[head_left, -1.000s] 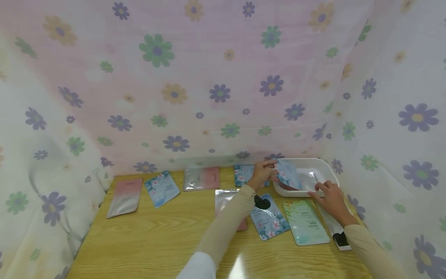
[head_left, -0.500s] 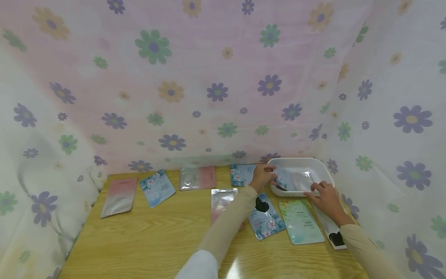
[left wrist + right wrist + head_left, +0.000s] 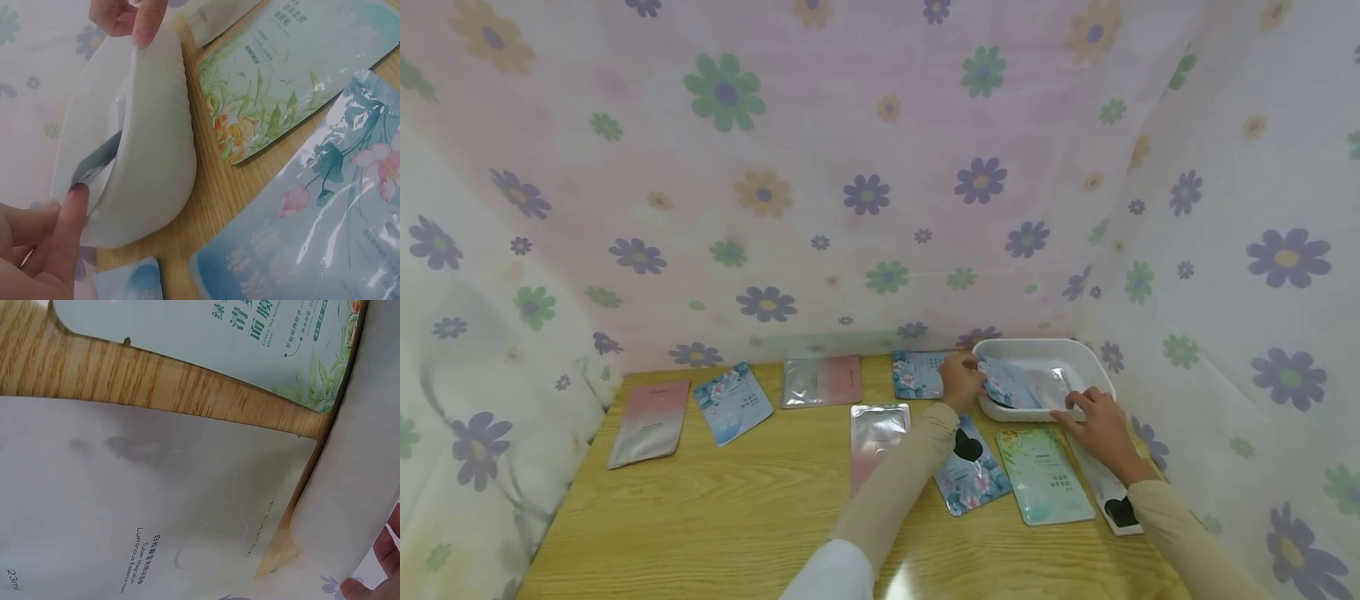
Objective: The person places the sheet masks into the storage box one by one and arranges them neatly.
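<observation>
- Down it came! Blue floral sachet [image 3: 1011,383], upper edge above the rim a second earlier, lay lower and flatter inside the white tray [image 3: 1096,367].
- Flowered cloth [image 3: 820,133] rose behind and along both sides of the scene.
- Wood-grained table [image 3: 760,533] stretched out below it.
- White tray sat at the table's back right, the blue floral sachet overlapping a silvery packet [image 3: 1051,387] within.
- Close in front, a green leafy sachet [image 3: 1047,479]! Beside it, a pale sachet [image 3: 1093,471], partly behind the right arm.
- Further left, a heart-marked blue sachet [image 3: 973,487], then a pink-and-silver sachet [image 3: 868,450], part-hidden by the left sleeve [image 3: 895,475].
- Four more sachets [image 3: 822,382] spread along the back and left, two pink-and-silver, two blue.
- Left hand [image 3: 960,382]: fingertips right at the blue floral sachet's end; pinching or merely touching, I couldn't tell.
- Right hand [image 3: 1096,425]: steady on the tray's near rim, gripping it between thumb and fingers.
- Smallest of all, a dark heart [image 3: 1122,512] on the pale sachet.
</observation>
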